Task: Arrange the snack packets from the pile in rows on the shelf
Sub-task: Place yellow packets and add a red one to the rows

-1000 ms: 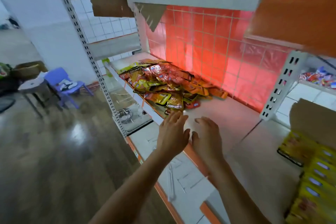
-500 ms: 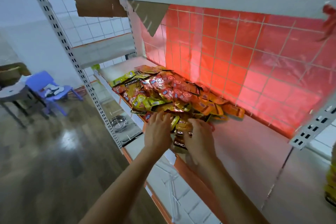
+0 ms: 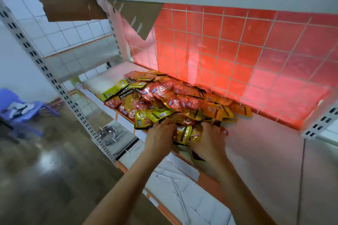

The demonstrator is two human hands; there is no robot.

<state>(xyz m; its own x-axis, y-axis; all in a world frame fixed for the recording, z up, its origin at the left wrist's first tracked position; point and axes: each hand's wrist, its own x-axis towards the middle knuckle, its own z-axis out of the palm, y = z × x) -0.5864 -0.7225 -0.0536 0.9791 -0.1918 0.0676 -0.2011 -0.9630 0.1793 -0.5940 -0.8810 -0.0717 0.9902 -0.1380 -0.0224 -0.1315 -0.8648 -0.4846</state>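
A pile of red, orange and yellow snack packets [image 3: 170,98] lies on the left part of the white shelf [image 3: 259,144], against the red tiled back wall. My left hand [image 3: 159,139] and my right hand [image 3: 208,142] are at the pile's near edge, fingers pushed in under the packets. Between them they clasp a few yellow packets [image 3: 186,132] at the shelf's front edge. The fingertips are hidden by the packets.
The shelf surface right of the pile is bare. A perforated steel upright [image 3: 54,86] stands at the left, another [image 3: 321,122] at the right. A lower shelf [image 3: 179,193] sits below; a metal bowl [image 3: 108,132] lies further down. A blue chair [image 3: 20,106] stands on the floor.
My hands moved forward from the bare shelf edge into the pile and closed on packets at its near edge. The view shifted left and closer to the pile.
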